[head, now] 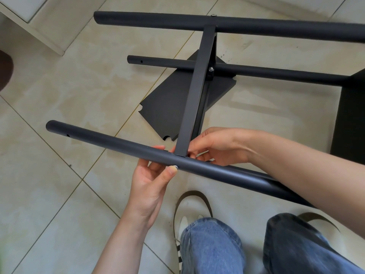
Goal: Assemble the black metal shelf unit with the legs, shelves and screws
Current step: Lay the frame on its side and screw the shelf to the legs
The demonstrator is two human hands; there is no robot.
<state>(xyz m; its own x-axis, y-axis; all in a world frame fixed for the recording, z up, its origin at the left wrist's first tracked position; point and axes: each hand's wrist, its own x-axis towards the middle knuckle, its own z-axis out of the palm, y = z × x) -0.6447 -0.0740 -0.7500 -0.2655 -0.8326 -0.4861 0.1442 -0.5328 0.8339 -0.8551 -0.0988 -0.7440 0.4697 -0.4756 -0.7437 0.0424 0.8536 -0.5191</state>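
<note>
The tiled floor (59, 184) carries the partly built shelf unit, which lies on its side across the upper and right part of the floor. Three round legs run roughly left to right: a far leg (256, 26) near the top edge, a middle leg (256, 71) below it, and a near leg (118, 144) held up in front of the person's knees. A mounted shelf (195, 91), seen edge-on, spans from the far leg to the near leg. A loose shelf panel (167, 107) lies flat on the floor beneath it, towards the centre. A second mounted shelf (347, 115) stands at the right edge.

The left hand (150, 184) supports the near leg from below, fingers curled round the tube, with the thumb pressing a screw (175, 167) into the leg's side hole. The right hand (213, 149) reaches from the right and pinches the corner joint where the shelf meets the leg; what its fingertips hold there is hidden.

The leg's long axis runs left to right, slightly downward to the right. The screw lies directly at the left thumb, so the left hand is nearer. The coming move likely requires the screw axis to align with the shelf corner hole behind the tube.

Obstruction: the shelf edge and right fingers crowd the joint. A slipper (189, 206) and jeans (213, 248) sit just below.
</note>
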